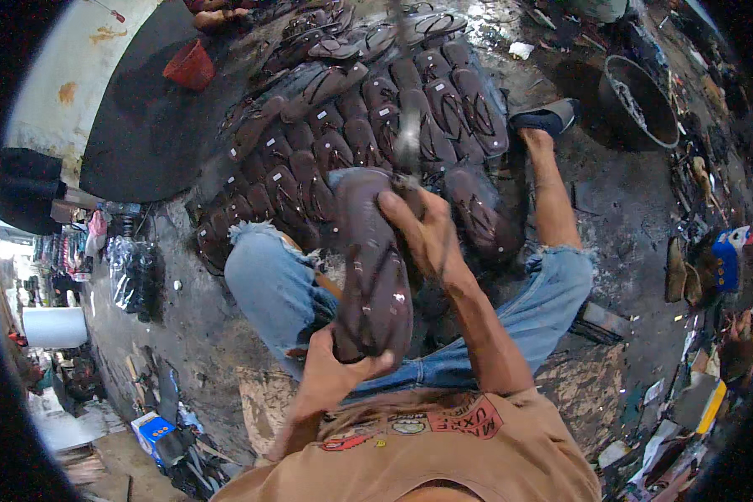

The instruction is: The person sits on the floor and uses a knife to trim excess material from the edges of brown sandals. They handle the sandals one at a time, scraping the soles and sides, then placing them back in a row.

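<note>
A dark brown flip-flop [368,238] is held lengthwise over my lap, its sole end pointing away from me. My left hand [339,364] grips its near end, with the thumb across the top. At the far end, my right hand [422,230] closes on the right edge, thumb on the upper face and fingers partly hidden behind. The sandal may be more than one piece stacked; I cannot tell. Just beyond the right hand, a blurred dark upright rod [408,125] with a bright spot crosses the view.
Rows of brown flip-flops [360,138] cover the floor ahead, and a single one [481,209] lies nearer my right leg. A red bucket [190,65] stands far left, a black tub [642,100] far right. Blue boxes [730,258] and scraps litter the right side.
</note>
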Demonstrator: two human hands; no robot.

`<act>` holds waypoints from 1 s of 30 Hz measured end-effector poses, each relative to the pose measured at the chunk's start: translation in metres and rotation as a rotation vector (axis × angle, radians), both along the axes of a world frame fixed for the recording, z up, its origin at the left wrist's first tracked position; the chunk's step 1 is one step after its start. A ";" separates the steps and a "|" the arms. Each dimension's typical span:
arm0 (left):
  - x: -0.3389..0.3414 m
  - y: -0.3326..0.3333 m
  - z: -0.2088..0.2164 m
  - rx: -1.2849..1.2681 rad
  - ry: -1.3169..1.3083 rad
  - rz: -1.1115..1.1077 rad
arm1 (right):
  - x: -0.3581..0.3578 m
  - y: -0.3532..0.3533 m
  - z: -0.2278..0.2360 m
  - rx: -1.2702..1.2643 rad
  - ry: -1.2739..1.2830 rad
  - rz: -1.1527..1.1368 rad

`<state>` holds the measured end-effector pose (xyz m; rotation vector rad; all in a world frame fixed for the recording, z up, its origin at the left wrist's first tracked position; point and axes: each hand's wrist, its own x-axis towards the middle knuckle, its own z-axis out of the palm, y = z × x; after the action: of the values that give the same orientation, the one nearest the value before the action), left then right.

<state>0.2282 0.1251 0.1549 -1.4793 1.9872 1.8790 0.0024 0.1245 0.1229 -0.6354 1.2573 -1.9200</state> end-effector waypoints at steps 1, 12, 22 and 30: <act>-0.001 -0.007 0.011 -0.104 0.215 -0.186 | 0.000 0.017 0.006 0.061 0.045 0.028; -0.025 -0.051 0.049 0.366 0.506 0.357 | 0.043 0.170 -0.002 0.475 0.529 0.170; -0.002 -0.043 0.045 0.180 0.353 0.410 | 0.066 0.219 -0.015 0.663 0.621 0.432; -0.008 -0.040 0.047 0.067 0.223 0.394 | 0.021 0.144 -0.002 0.672 0.753 0.492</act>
<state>0.2199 0.0849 0.2021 -1.8228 1.7896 2.3292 0.0235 0.2683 0.1208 -1.2012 1.8487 -0.7676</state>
